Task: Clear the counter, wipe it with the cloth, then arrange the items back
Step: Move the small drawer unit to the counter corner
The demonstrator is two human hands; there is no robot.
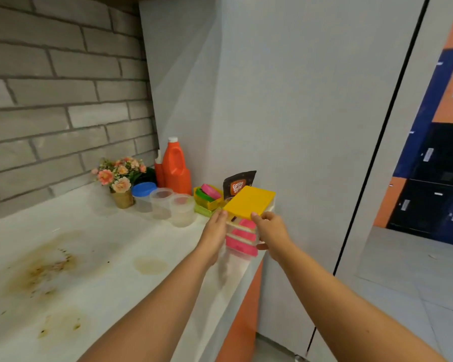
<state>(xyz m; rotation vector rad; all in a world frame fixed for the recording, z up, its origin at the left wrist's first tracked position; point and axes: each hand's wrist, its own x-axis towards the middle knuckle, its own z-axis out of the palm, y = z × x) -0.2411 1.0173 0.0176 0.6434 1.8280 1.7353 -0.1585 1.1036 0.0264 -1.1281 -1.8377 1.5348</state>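
Observation:
A small drawer unit with a yellow top and pink drawers stands at the right end of the white counter, against the grey wall panel. My left hand presses on its left side and my right hand grips its right side, so both hands hold it. The counter carries brown stains at the front left and a round ring stain near the middle. No cloth is in view.
Along the back stand a flower pot, a blue-lidded tub, two clear tubs, an orange jug, a yellow-green tray of coloured lids and a dark pouch. The counter edge drops off right of the drawer unit.

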